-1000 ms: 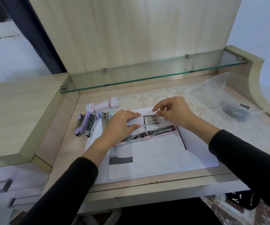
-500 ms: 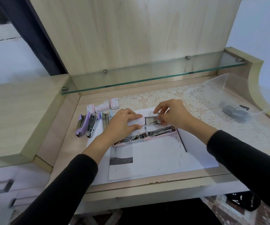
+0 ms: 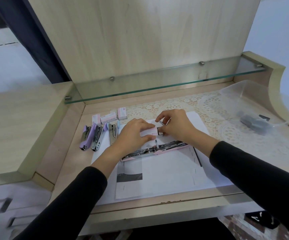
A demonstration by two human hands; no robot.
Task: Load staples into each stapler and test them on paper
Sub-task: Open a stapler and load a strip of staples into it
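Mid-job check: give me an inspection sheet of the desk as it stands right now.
Surface: wooden desk, lace mat, printed paper sheets at centre.
Job's things: pink stapler lying open on the paper; three more staplers at left; three staple boxes behind them.
Clutter: clear tub at right holding dark items.
Hands: left hand grips an open staple box; right hand pinches staples at its open end.
Cables: nothing seen.
Surroundings: glass shelf, wooden back panel, drawers lower left.

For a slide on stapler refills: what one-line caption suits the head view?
The left hand holds a staple box, the right hand pinches its open end, beside an opened pink stapler on paper.
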